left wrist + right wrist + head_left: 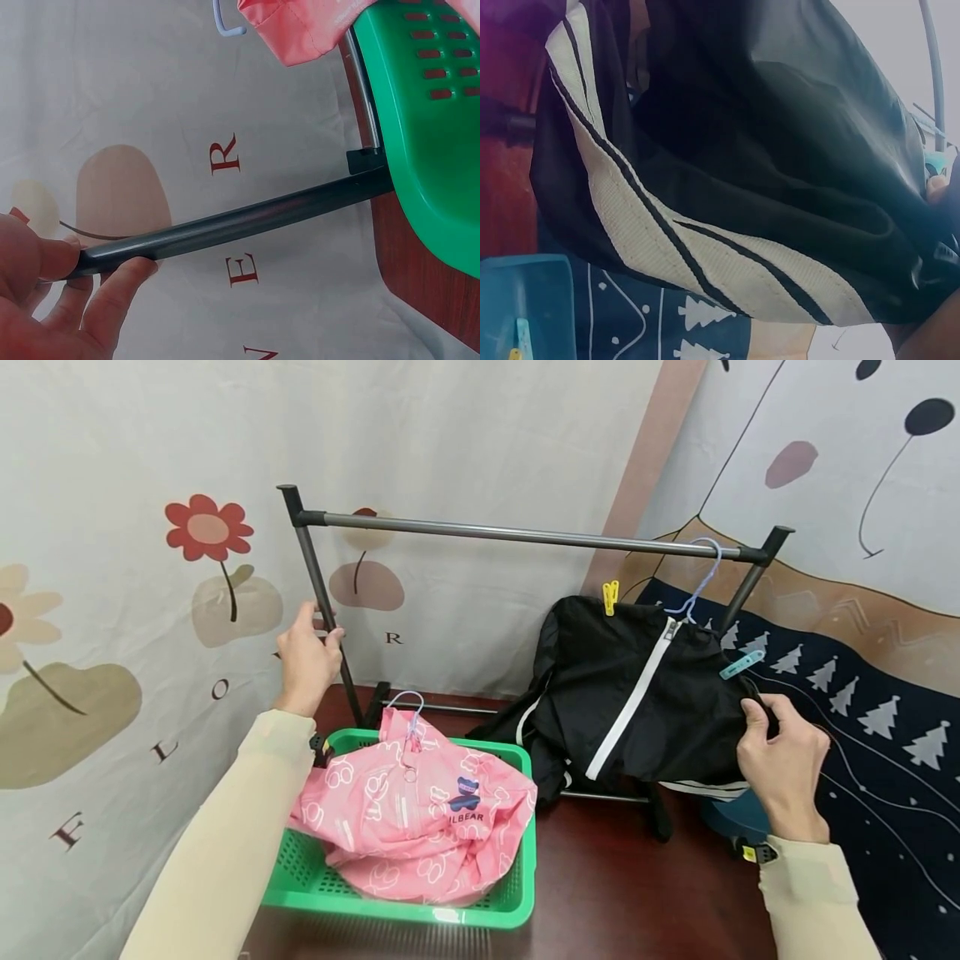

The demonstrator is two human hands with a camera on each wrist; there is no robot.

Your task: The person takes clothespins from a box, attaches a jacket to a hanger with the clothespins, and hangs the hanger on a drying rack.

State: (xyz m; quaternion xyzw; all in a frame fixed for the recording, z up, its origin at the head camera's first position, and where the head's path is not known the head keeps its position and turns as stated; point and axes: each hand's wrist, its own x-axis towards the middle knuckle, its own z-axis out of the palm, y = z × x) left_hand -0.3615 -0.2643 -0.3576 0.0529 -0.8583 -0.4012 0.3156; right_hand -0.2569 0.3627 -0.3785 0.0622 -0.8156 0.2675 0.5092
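My left hand (309,660) grips the left post (225,232) of a dark metal clothes rack, thumb and fingers around the tube. A black jacket (585,668) with a white zip hangs near the right end of the rack's bar (480,532) on a lilac hanger (708,577). My right hand (783,760) pinches the jacket's right side, below a light-blue clothespin (742,665). Another clothespin, yellow (610,597), is clipped at its left shoulder. White striped trim (675,240) runs along the hem in the right wrist view.
A green basket (534,860) in front of the rack holds a pink printed jacket (390,835) on its own hanger (405,694). On the right stands a blue bin (525,289) with clothespins inside. Printed curtains surround the dark red tabletop (600,893).
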